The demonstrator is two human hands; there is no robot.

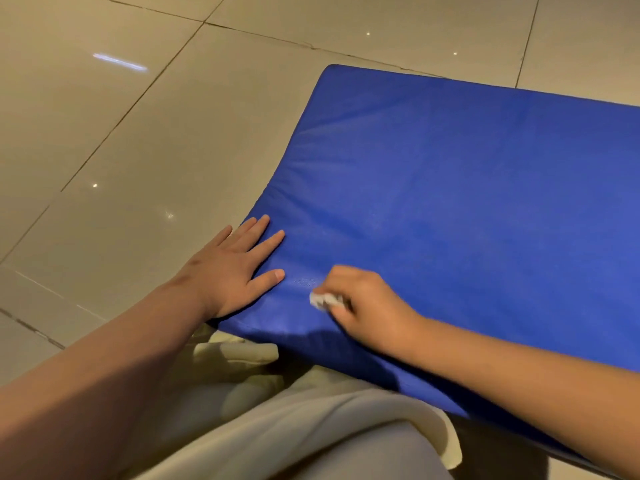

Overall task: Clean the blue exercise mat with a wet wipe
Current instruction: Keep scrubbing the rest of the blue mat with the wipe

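Nothing can be read here. The mat (450, 202), the wipe (323, 301) and the floor (138, 150) carry no legible text, label, brand, number or sign.

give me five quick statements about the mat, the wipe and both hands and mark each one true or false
1. The left hand lies flat with straight fingers on the blue mat. True.
2. The right hand holds a scrunched white wipe against the mat. True.
3. The wipe is being used at the far corner of the mat. False: it is at the near left corner, close to the left hand.
4. The mat lies on a tiled floor. True.
5. Both hands grip the wipe. False: only the right hand holds it; the left presses on the mat beside it, apart from the wipe.
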